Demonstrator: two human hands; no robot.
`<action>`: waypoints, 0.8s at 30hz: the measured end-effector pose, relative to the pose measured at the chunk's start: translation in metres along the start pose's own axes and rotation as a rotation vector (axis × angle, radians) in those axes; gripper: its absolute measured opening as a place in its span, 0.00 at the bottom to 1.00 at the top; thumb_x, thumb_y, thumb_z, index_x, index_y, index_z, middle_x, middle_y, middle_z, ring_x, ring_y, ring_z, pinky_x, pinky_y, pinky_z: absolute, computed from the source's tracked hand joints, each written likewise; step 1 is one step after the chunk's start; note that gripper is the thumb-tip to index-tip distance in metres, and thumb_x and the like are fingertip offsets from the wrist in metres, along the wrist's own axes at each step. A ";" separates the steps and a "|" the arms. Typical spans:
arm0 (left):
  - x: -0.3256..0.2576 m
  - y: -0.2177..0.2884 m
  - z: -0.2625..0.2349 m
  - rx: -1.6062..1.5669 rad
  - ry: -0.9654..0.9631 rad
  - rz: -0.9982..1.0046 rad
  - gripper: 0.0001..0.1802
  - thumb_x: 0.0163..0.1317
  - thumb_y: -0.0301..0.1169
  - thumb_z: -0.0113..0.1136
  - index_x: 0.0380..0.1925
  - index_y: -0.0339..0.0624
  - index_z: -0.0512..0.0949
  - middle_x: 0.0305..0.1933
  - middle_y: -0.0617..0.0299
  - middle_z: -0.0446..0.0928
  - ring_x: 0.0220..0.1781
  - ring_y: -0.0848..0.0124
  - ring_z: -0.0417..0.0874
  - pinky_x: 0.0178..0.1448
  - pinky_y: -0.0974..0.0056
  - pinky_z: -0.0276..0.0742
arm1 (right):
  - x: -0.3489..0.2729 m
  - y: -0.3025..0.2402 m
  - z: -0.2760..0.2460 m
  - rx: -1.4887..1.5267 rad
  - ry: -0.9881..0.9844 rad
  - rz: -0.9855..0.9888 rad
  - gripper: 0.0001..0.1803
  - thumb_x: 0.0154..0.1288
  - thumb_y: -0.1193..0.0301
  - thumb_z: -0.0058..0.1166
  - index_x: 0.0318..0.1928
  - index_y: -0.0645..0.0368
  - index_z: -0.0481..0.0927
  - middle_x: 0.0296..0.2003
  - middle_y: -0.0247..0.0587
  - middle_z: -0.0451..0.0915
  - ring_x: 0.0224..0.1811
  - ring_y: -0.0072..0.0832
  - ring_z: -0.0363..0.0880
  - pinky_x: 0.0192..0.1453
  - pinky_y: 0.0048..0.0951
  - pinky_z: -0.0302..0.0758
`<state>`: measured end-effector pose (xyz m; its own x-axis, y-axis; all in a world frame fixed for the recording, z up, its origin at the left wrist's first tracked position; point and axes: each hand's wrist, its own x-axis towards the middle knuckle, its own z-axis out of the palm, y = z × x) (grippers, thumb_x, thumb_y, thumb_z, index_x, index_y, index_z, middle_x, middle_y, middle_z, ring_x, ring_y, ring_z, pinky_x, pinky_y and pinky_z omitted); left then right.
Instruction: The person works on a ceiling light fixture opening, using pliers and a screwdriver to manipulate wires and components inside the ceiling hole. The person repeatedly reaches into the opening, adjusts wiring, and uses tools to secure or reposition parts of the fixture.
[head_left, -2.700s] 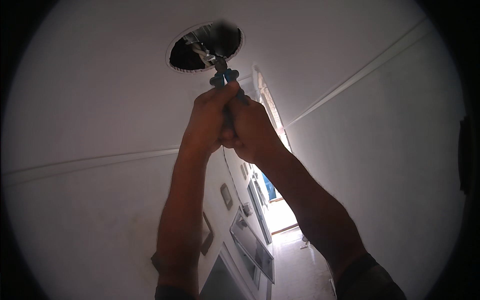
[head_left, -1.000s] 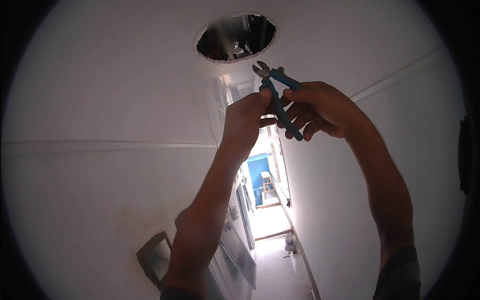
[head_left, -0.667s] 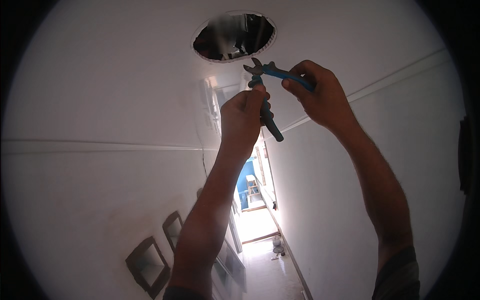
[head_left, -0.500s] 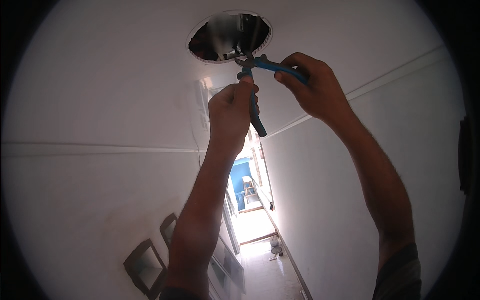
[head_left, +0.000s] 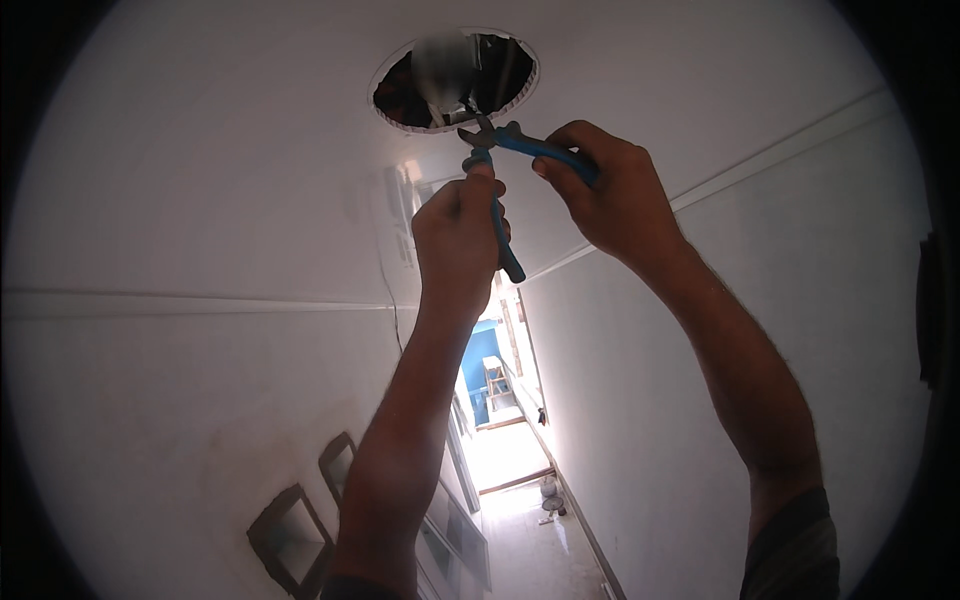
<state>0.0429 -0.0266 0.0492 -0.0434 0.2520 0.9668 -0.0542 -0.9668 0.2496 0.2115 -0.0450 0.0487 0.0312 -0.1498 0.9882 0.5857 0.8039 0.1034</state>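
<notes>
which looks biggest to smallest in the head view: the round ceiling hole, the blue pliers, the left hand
1. round ceiling hole
2. left hand and blue pliers: too alike to rank; the hands cover parts of the handles.

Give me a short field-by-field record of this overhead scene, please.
Place: white ceiling above a narrow hallway
Opening: round ceiling hole, dark inside
Tool: blue-handled pliers, handles spread, head at the hole's lower rim
Left hand: closed around one handle
Right hand: gripping the other handle
Below: recessed wall niches, sunlit floor
</notes>
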 end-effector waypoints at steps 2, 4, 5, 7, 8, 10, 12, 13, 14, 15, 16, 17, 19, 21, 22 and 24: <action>0.007 0.001 -0.001 -0.012 -0.014 0.024 0.21 0.75 0.42 0.58 0.35 0.31 0.80 0.22 0.64 0.71 0.21 0.78 0.74 0.22 0.71 0.68 | 0.007 0.006 0.005 -0.010 0.034 -0.068 0.10 0.70 0.68 0.62 0.41 0.64 0.82 0.25 0.48 0.83 0.24 0.38 0.85 0.33 0.37 0.79; 0.006 0.005 0.002 -0.010 -0.026 0.012 0.20 0.74 0.42 0.59 0.35 0.31 0.80 0.22 0.64 0.71 0.21 0.78 0.73 0.23 0.72 0.68 | 0.007 0.007 0.007 -0.008 0.031 -0.021 0.12 0.71 0.66 0.60 0.40 0.64 0.82 0.25 0.48 0.83 0.24 0.38 0.85 0.33 0.38 0.79; 0.006 0.008 0.005 -0.009 -0.032 0.005 0.20 0.74 0.41 0.60 0.35 0.31 0.80 0.22 0.64 0.71 0.21 0.78 0.73 0.23 0.72 0.68 | 0.007 0.006 0.009 -0.007 0.028 0.004 0.13 0.72 0.64 0.59 0.39 0.64 0.82 0.24 0.49 0.83 0.24 0.38 0.85 0.33 0.38 0.79; 0.007 0.009 0.012 -0.018 -0.022 0.028 0.21 0.72 0.41 0.62 0.33 0.28 0.79 0.21 0.61 0.74 0.17 0.76 0.75 0.21 0.71 0.70 | 0.000 0.000 0.012 -0.052 -0.050 0.085 0.17 0.72 0.61 0.56 0.38 0.66 0.81 0.24 0.49 0.83 0.24 0.39 0.85 0.33 0.38 0.80; 0.008 0.011 0.011 -0.013 -0.007 0.044 0.22 0.71 0.41 0.63 0.32 0.27 0.79 0.20 0.59 0.76 0.16 0.75 0.75 0.19 0.71 0.71 | -0.003 -0.005 0.017 -0.063 -0.094 0.119 0.19 0.73 0.60 0.55 0.38 0.67 0.81 0.24 0.49 0.83 0.24 0.40 0.85 0.33 0.38 0.80; 0.009 0.010 0.010 -0.097 -0.011 0.037 0.21 0.69 0.39 0.65 0.31 0.26 0.79 0.21 0.58 0.77 0.17 0.74 0.77 0.20 0.71 0.72 | -0.007 -0.021 0.007 0.028 -0.229 0.211 0.25 0.70 0.54 0.55 0.40 0.70 0.78 0.26 0.52 0.82 0.26 0.42 0.85 0.34 0.39 0.81; 0.008 0.013 0.012 -0.148 -0.007 0.005 0.21 0.68 0.39 0.66 0.31 0.26 0.79 0.22 0.57 0.78 0.18 0.73 0.78 0.22 0.70 0.73 | -0.009 -0.034 -0.006 0.048 -0.333 0.261 0.26 0.67 0.56 0.59 0.44 0.72 0.76 0.31 0.55 0.82 0.31 0.43 0.87 0.35 0.40 0.82; 0.007 0.017 0.013 -0.153 0.007 -0.024 0.21 0.68 0.39 0.67 0.31 0.26 0.80 0.22 0.57 0.79 0.18 0.73 0.78 0.23 0.70 0.74 | -0.014 -0.031 0.000 -0.077 -0.242 0.156 0.25 0.65 0.61 0.59 0.50 0.72 0.74 0.35 0.56 0.83 0.34 0.44 0.86 0.38 0.42 0.83; 0.007 0.020 0.015 -0.162 0.012 -0.050 0.21 0.68 0.39 0.68 0.31 0.27 0.80 0.23 0.57 0.79 0.19 0.72 0.78 0.25 0.69 0.75 | -0.021 -0.026 0.007 -0.206 -0.143 0.052 0.26 0.62 0.66 0.59 0.56 0.73 0.72 0.38 0.56 0.83 0.37 0.44 0.86 0.41 0.45 0.83; 0.007 0.018 0.016 -0.171 -0.006 -0.054 0.20 0.68 0.39 0.68 0.34 0.27 0.80 0.25 0.57 0.79 0.22 0.72 0.79 0.27 0.69 0.75 | -0.024 -0.023 0.014 -0.331 -0.049 -0.055 0.30 0.60 0.72 0.59 0.61 0.73 0.70 0.42 0.56 0.83 0.40 0.44 0.86 0.44 0.47 0.83; 0.007 0.015 0.015 -0.180 -0.024 -0.056 0.20 0.68 0.39 0.68 0.37 0.27 0.81 0.27 0.57 0.80 0.26 0.72 0.80 0.30 0.68 0.76 | -0.024 -0.023 0.017 -0.416 -0.065 -0.054 0.28 0.60 0.70 0.61 0.58 0.73 0.70 0.44 0.58 0.82 0.42 0.47 0.86 0.43 0.45 0.84; 0.009 0.011 0.015 -0.188 -0.038 -0.065 0.20 0.68 0.39 0.69 0.40 0.26 0.81 0.29 0.57 0.80 0.29 0.72 0.81 0.32 0.68 0.76 | -0.021 -0.022 0.021 -0.498 -0.086 -0.052 0.27 0.60 0.68 0.63 0.54 0.73 0.70 0.45 0.60 0.80 0.45 0.49 0.85 0.41 0.44 0.85; 0.011 0.005 0.014 -0.122 -0.044 -0.057 0.22 0.69 0.42 0.67 0.41 0.28 0.81 0.32 0.55 0.81 0.35 0.70 0.82 0.39 0.65 0.78 | -0.013 -0.017 0.030 -0.577 -0.111 -0.027 0.26 0.60 0.67 0.65 0.50 0.73 0.70 0.45 0.62 0.79 0.46 0.51 0.85 0.40 0.42 0.86; 0.009 0.004 0.012 -0.082 -0.044 -0.053 0.24 0.69 0.46 0.66 0.40 0.30 0.82 0.34 0.56 0.82 0.38 0.69 0.83 0.42 0.63 0.79 | -0.005 -0.013 0.033 -0.570 -0.110 0.015 0.24 0.60 0.69 0.64 0.50 0.72 0.71 0.44 0.61 0.80 0.44 0.51 0.86 0.40 0.42 0.86; 0.007 0.004 0.010 -0.073 -0.039 -0.057 0.25 0.69 0.48 0.65 0.38 0.31 0.83 0.35 0.57 0.83 0.38 0.70 0.83 0.42 0.64 0.79 | -0.003 -0.012 0.032 -0.534 -0.135 0.024 0.23 0.61 0.69 0.64 0.49 0.72 0.71 0.41 0.60 0.81 0.41 0.50 0.86 0.39 0.41 0.86; 0.005 0.003 0.005 -0.087 -0.079 -0.088 0.26 0.70 0.51 0.62 0.40 0.33 0.83 0.37 0.57 0.83 0.43 0.68 0.82 0.45 0.61 0.79 | 0.000 -0.008 0.031 -0.462 -0.186 0.043 0.20 0.63 0.69 0.63 0.48 0.71 0.72 0.36 0.58 0.82 0.37 0.49 0.87 0.38 0.41 0.86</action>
<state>0.0477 -0.0287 0.0546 0.0440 0.3285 0.9435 -0.1411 -0.9329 0.3314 0.1818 -0.0331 0.0517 -0.0572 0.0173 0.9982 0.8860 0.4618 0.0428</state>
